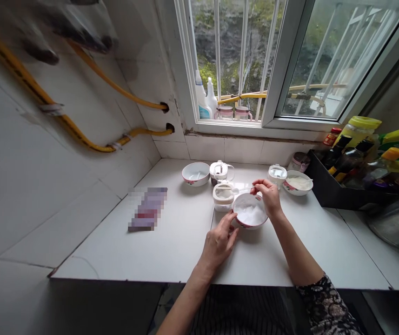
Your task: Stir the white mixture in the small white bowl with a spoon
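A bowl (250,215) with a pink rim holds white grains or powder and rests on the counter. My left hand (219,242) grips its left rim, thumb and fingers closed on the edge. Above the bowl's far side, my right hand (268,195) pinches the handle of a small pale spoon (243,189). The spoon's head points left, over the mouth of a white-rimmed jar (223,203) that stands open and touches or nearly touches the bowl. Whether the spoon carries anything is hard to make out.
Behind the jar stand a lidded jar (218,171) with dark contents and a bowl (195,181) with a spoon in it. To the right are another jar (276,174), a bowl (297,185) of pale powder and a black box (342,195) of bottles. A blurred flat item (147,211) lies left.
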{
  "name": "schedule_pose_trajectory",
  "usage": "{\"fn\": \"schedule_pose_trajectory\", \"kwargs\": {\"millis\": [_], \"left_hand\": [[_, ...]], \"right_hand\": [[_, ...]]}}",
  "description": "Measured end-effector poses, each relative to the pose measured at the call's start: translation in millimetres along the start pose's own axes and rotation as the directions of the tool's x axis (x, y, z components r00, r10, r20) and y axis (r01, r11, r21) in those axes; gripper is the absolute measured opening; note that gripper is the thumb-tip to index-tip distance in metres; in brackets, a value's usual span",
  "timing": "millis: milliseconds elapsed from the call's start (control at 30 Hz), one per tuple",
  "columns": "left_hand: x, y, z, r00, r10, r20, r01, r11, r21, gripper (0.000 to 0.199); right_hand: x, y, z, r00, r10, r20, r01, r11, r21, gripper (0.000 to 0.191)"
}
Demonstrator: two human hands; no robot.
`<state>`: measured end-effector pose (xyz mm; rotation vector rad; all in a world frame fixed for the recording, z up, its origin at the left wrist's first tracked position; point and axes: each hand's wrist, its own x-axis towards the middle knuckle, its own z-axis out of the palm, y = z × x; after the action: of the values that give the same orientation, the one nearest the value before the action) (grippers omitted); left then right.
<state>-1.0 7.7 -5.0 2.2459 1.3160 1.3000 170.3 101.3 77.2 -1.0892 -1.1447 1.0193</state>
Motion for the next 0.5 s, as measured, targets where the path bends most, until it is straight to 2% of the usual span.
{"fn": "schedule_pose_trajectory", "kwargs": {"millis": [67, 100, 133, 200, 233, 267, 300, 333, 367, 500], "left_hand": [[0, 0, -0.1, 1.0, -0.01, 0.008, 0.01, 1.0, -0.01, 0.042], [0, 0, -0.2, 1.0, -0.013, 0.01, 0.014, 1.0, -0.013, 0.042], [0, 0, -0.3, 1.0, -0.016, 0.011, 0.016, 1.0, -0.016, 0.042], [0, 0, -0.6, 1.0, -0.016, 0.011, 0.017, 1.0, -0.018, 0.042], [0, 0, -0.7, 1.0, -0.015, 0.011, 0.015, 1.0, -0.017, 0.042], [0, 0, -0.8, 1.0, -0.013, 0.012, 0.013, 1.0, -0.016, 0.042], [0, 0, -0.9, 1.0, -0.011, 0.011, 0.011, 1.0, -0.013, 0.042], [0, 1, -0.9, 1.0, -0.007, 0.008, 0.007, 1.0, -0.012, 0.042], [0, 1, -0.9, 1.0, -0.003, 0.005, 0.003, 1.0, -0.009, 0.042], [0, 2, -1.5, 1.0, 0.003, -0.002, -0.003, 1.0, 0.003, 0.041]], "right_hand": [[-6, -2, 9, 0.984, -0.178, 0.026, 0.179, 0.978, -0.107, 0.013], [-9, -2, 13, 0.956, -0.284, 0.069, 0.292, 0.937, -0.191, 0.013], [-12, -3, 16, 0.908, -0.394, 0.144, 0.419, 0.863, -0.28, 0.012], [-17, -3, 18, 0.758, -0.562, 0.331, 0.652, 0.647, -0.395, 0.013], [-19, -4, 18, 0.681, -0.609, 0.407, 0.732, 0.542, -0.413, 0.015], [-20, -4, 17, 0.624, -0.639, 0.449, 0.779, 0.467, -0.418, 0.017], [-20, -5, 15, 0.599, -0.659, 0.455, 0.796, 0.433, -0.422, 0.018], [-20, -6, 11, 0.608, -0.669, 0.427, 0.787, 0.437, -0.436, 0.018], [-19, -7, 7, 0.641, -0.671, 0.373, 0.756, 0.468, -0.457, 0.018], [-14, -7, -12, 0.821, -0.555, 0.133, 0.524, 0.641, -0.561, 0.017]]}}
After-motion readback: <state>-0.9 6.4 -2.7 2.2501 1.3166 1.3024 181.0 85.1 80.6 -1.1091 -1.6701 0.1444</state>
